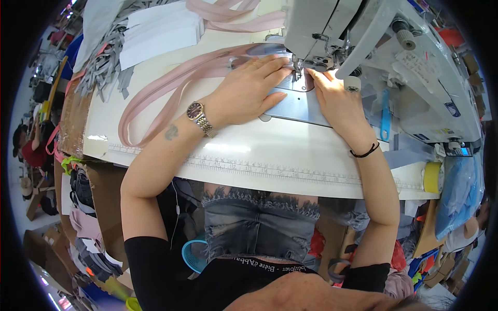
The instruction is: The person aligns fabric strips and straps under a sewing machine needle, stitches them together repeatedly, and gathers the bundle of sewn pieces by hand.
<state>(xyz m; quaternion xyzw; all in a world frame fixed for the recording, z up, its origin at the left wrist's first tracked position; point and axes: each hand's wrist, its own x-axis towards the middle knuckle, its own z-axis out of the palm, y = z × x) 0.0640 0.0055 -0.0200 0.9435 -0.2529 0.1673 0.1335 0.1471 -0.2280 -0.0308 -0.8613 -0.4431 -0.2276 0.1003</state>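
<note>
A sewing machine (332, 31) stands at the upper right, its presser foot (297, 73) lit over a metal plate (295, 106). My left hand (254, 90) lies palm down just left of the foot, fingers stretched out and thumb apart. It presses on the end of a long pink strip (155, 90), which looks like zipper tape and loops leftward over the table. A grey-blue piece (267, 49) shows beyond those fingers. On the other side of the foot, my right hand (340, 103) rests with fingers extended toward the needle. Glare blurs its fingertips; no held thing shows there.
White sheets (161, 31) are stacked at the back left beside grey strips (101, 67). More pink strips (244, 20) lie behind. Right of my right hand are a blue tool (385, 116), grey fabric (410, 151) and a yellow tape roll (431, 177). A printed ruler (249, 167) runs along the table's near edge.
</note>
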